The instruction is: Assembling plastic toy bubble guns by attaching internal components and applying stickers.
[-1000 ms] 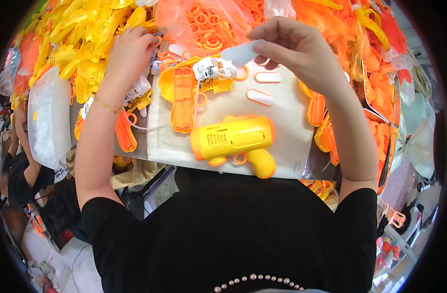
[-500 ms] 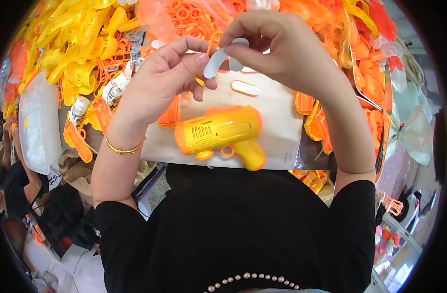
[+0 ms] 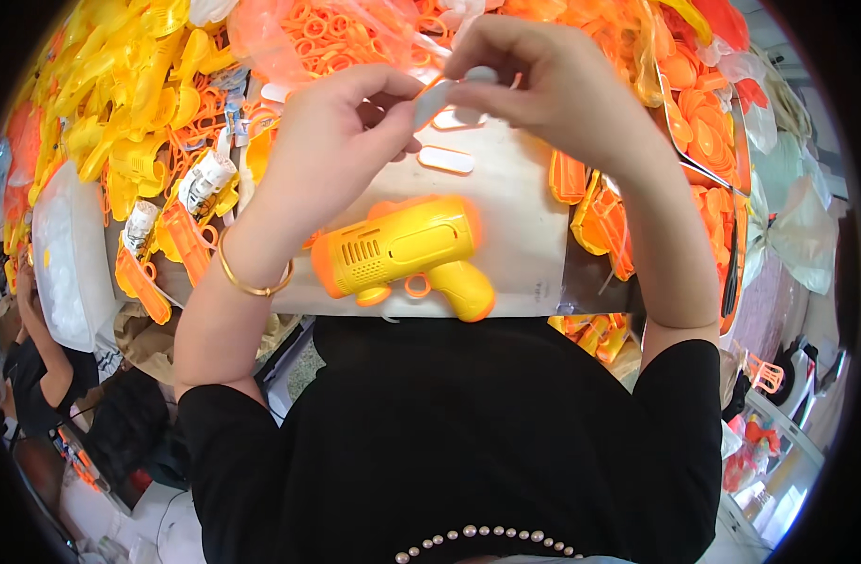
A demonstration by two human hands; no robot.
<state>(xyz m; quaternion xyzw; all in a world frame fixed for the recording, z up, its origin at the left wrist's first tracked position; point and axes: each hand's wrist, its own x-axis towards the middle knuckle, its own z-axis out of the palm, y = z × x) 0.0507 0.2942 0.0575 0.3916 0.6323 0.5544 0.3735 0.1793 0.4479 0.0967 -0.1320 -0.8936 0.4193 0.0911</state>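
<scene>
Pinching flat grey orange-edged strip (image 3: 431,105) w/ thumb & fingers of L hand (image 3: 334,132), forearm slanting in; gripping round-ended grey piece (image 3: 483,73) w/ R hand (image 3: 548,85), fingers curled inward, over pale sheet (image 3: 520,235), beyond yellow-&-orange plastic toy blaster (image 3: 397,246).

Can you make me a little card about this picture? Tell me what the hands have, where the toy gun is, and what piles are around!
Left hand: fingertips on a grey strip
Right hand: pinching the same strip
Toy gun: yellow with orange ends, lying on its side near the person
White oval: orange rim, lying beyond the gun
Upper left pile: yellow parts
Top pile: orange rings
Left wrist: gold bracelet
</scene>
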